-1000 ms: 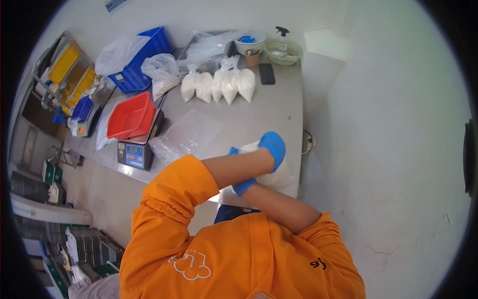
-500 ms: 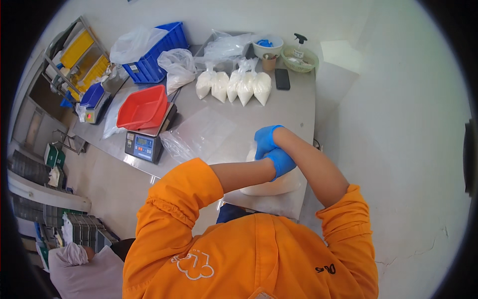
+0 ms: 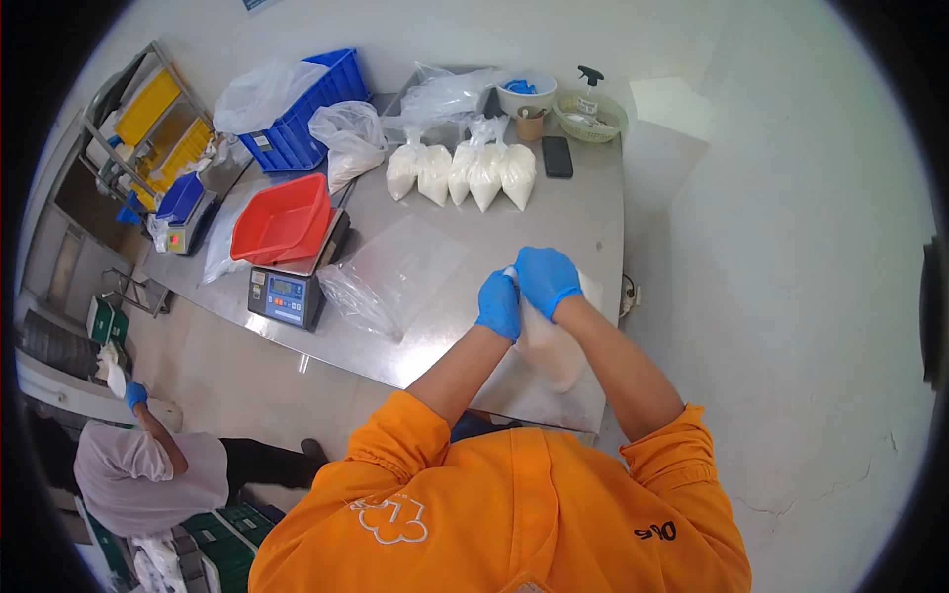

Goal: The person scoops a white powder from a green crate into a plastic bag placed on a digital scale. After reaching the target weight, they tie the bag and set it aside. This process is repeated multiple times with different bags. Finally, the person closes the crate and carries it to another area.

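A stainless steel table stands against a pale wall in a workroom, seen from above. Taking the digital scale near the table's left edge as the landmark: a red tray sits on top of it, a flat stack of clear empty bags lies just to its right, and a row of filled white bags stands beyond it toward the wall, with a blue crate behind. Half a second ago both gloved hands sat closer together and overlapping; now they are side by side. The left hand and the right hand, in blue gloves, are each closed around the neck of a bag of white powder, well right of the scale, forearms converging.
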The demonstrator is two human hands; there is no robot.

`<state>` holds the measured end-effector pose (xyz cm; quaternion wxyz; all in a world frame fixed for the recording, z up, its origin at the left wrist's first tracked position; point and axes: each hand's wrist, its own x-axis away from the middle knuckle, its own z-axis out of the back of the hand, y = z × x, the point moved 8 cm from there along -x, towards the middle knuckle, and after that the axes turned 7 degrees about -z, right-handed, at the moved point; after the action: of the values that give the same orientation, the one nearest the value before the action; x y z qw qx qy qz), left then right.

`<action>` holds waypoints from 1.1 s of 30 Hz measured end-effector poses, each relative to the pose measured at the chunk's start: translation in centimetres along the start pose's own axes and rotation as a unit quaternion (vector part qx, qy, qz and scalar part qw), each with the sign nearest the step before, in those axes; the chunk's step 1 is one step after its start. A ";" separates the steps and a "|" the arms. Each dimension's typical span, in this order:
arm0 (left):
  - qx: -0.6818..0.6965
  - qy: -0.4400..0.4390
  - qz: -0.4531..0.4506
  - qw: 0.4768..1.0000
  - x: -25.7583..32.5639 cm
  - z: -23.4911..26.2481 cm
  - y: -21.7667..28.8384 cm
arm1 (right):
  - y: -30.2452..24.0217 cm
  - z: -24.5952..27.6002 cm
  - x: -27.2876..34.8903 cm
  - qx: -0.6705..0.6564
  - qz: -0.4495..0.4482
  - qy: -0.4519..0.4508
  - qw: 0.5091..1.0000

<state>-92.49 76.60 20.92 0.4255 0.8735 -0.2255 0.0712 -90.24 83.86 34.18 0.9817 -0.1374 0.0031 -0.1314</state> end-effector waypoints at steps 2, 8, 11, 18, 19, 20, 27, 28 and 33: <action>0.052 0.005 0.057 0.997 2.6 -1.4 -0.4 | 0.3 -1.0 1.9 -0.012 0.000 0.014 1.000; -0.108 -0.011 -0.063 0.992 8.7 -0.9 -0.5 | 0.9 0.1 10.0 -0.160 0.032 0.125 0.979; -0.244 -0.104 -0.096 0.959 10.1 -1.9 -0.6 | 3.2 0.3 13.7 -0.217 -0.006 0.266 0.939; -0.365 -0.144 -0.170 0.904 12.0 -4.3 1.4 | 6.0 -2.2 15.7 -0.424 -0.105 0.332 0.836; -0.337 -0.142 -0.177 0.914 11.9 -4.4 1.5 | 6.6 -2.7 15.3 -0.463 -0.111 0.310 0.823; -0.322 -0.156 -0.156 0.921 11.6 -4.4 1.2 | 7.0 -3.2 15.0 -0.486 -0.103 0.297 0.816; -0.295 -0.225 -0.028 0.928 10.1 -3.4 0.6 | 7.6 -2.7 14.1 -0.571 -0.067 0.222 0.788; -0.305 -0.233 -0.003 0.923 10.0 -3.5 0.6 | 7.8 -2.1 14.0 -0.542 -0.051 0.229 0.807; -0.377 -0.310 0.041 0.872 9.6 -5.2 1.4 | 8.5 -1.1 14.2 -0.458 -0.064 0.222 0.858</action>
<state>-84.25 76.64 28.19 0.6272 0.6142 -0.3910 -0.2765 -74.43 87.81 31.24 0.7706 -0.5390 0.2715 -0.2050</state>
